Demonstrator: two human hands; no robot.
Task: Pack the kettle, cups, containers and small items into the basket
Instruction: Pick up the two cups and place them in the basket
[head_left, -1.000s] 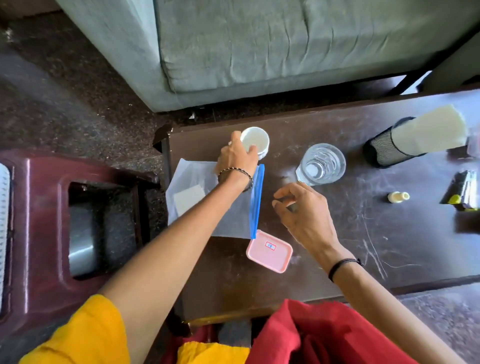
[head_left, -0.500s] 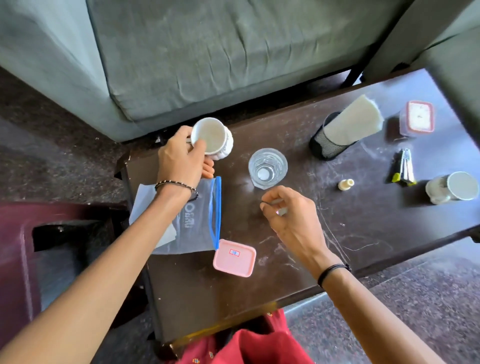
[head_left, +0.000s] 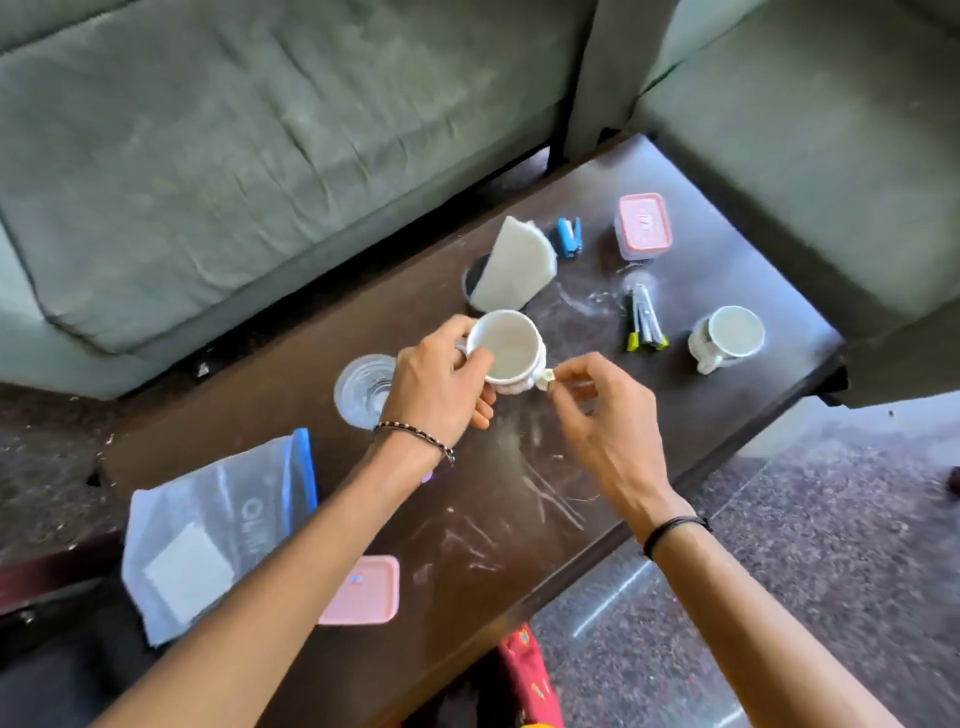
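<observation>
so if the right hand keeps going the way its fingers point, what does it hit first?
The white ribbed ceramic cup held by the left hand. The right hand pinches a small pale bottle, fingers pointing up-left at the cup's side. They look nearly touching, though depth is unclear.

Scratched dark table (head_left: 519, 499) with glass (head_left: 363, 389), zip bag (head_left: 223, 535), second cup (head_left: 730, 335).

Glass (head_left: 364, 391) left of held cup (head_left: 511, 349) (above table (head_left: 519, 499)), second cup (head_left: 730, 335) right
</observation>
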